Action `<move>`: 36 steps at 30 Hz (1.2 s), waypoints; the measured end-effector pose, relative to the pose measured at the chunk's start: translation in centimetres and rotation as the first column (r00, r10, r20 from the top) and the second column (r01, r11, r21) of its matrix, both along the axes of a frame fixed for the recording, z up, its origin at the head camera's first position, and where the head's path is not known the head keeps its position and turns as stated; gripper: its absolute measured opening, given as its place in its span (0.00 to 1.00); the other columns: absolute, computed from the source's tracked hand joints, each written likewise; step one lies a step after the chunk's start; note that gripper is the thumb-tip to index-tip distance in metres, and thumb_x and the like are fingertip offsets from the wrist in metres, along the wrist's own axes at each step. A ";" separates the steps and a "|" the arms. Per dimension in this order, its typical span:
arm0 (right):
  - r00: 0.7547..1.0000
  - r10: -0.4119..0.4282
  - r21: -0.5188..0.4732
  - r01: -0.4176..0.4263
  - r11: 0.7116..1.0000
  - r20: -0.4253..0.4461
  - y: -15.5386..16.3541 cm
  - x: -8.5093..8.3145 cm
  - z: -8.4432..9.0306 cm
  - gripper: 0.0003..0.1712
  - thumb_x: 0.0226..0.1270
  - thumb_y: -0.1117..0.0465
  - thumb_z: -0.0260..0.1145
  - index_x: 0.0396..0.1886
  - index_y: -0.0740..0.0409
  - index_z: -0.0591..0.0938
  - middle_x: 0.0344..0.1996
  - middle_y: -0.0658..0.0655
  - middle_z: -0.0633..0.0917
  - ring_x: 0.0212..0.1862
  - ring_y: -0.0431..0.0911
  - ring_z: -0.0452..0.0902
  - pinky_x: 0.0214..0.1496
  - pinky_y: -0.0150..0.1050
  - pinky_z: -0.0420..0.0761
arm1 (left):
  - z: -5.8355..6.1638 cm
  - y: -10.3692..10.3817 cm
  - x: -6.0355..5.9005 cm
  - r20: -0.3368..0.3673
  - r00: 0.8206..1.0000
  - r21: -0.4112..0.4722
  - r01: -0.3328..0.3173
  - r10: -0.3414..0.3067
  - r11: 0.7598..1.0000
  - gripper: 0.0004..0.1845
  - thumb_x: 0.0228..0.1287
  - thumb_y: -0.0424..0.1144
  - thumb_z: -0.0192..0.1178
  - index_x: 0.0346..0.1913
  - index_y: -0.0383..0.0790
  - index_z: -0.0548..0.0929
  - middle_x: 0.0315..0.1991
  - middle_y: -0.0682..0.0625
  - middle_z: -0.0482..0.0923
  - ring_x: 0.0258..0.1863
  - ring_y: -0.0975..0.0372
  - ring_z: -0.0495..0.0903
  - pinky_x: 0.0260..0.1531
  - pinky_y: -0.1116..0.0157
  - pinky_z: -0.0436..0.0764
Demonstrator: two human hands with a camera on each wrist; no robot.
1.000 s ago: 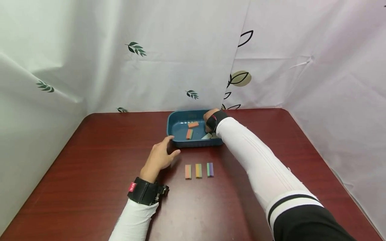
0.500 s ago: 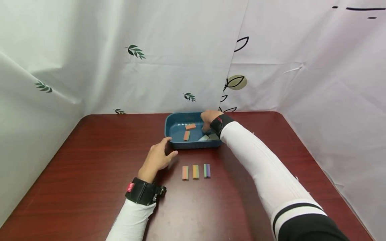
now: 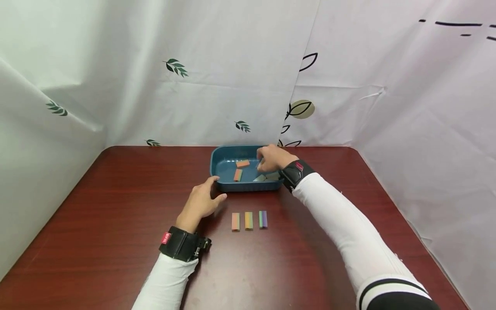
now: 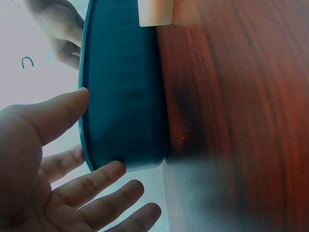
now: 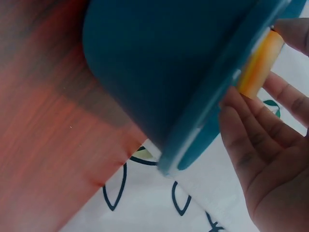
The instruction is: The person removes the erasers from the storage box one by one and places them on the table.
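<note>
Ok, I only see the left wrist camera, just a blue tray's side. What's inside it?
Observer: Two orange blocks lie apart on the floor of the blue tray, with some pale pieces.
Operator: Is the other hand holding something?
Observer: Yes, the right hand pinches a yellow block above the tray.
Operator: I see one block on the table. More?
Observer: Three blocks lie in a row on the table, on the person's side of the tray.

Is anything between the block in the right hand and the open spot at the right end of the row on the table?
Only the tray's near wall. The right hand holds a yellow-orange block over the tray, right of the row.
</note>
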State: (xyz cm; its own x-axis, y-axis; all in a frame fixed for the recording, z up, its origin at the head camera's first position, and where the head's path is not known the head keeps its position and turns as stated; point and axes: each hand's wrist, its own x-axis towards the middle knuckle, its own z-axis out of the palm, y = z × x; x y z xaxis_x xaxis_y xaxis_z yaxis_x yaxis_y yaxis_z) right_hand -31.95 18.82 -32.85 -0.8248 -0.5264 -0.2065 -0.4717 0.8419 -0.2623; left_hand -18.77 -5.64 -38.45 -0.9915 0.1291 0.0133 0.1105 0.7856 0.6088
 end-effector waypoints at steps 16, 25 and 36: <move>0.987 0.030 -0.220 -0.065 0.973 -0.158 1.9 3.1 -0.5 0.25 0.57 0.59 0.72 0.51 0.66 0.78 0.31 0.53 0.82 0.35 0.45 0.79 0.39 0.41 0.81 | -0.1 0.2 -0.1 0.002 1.000 -0.017 0.003 -0.003 1.000 0.35 0.66 0.46 0.63 0.72 0.41 0.63 0.66 0.34 0.67 0.64 0.41 0.66 0.59 0.43 0.69; 0.982 0.037 -0.316 -0.094 0.944 -0.183 2.8 5.1 -1.1 0.23 0.55 0.61 0.70 0.51 0.65 0.79 0.31 0.51 0.80 0.38 0.46 0.79 0.41 0.40 0.80 | -0.4 0.1 0.0 -0.005 1.000 -0.017 0.005 -0.005 1.000 0.35 0.65 0.46 0.63 0.72 0.40 0.63 0.66 0.34 0.67 0.65 0.42 0.66 0.60 0.43 0.68; 0.961 0.028 -0.334 -0.123 0.935 -0.274 4.0 7.2 -1.5 0.24 0.51 0.61 0.72 0.48 0.67 0.79 0.31 0.52 0.78 0.34 0.44 0.76 0.36 0.37 0.79 | 0.0 0.1 0.0 -0.007 1.000 -0.009 0.002 -0.002 1.000 0.35 0.66 0.46 0.63 0.72 0.40 0.63 0.66 0.34 0.68 0.64 0.42 0.67 0.58 0.43 0.69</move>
State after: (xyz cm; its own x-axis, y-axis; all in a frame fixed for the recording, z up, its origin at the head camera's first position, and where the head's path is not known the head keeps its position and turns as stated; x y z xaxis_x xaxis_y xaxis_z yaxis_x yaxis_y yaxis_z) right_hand -24.73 22.78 -34.36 -0.7793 -0.5884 0.2158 -0.6213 0.6805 -0.3885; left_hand -18.73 -5.52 -38.47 -0.9911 0.1315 0.0188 0.1164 0.7909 0.6008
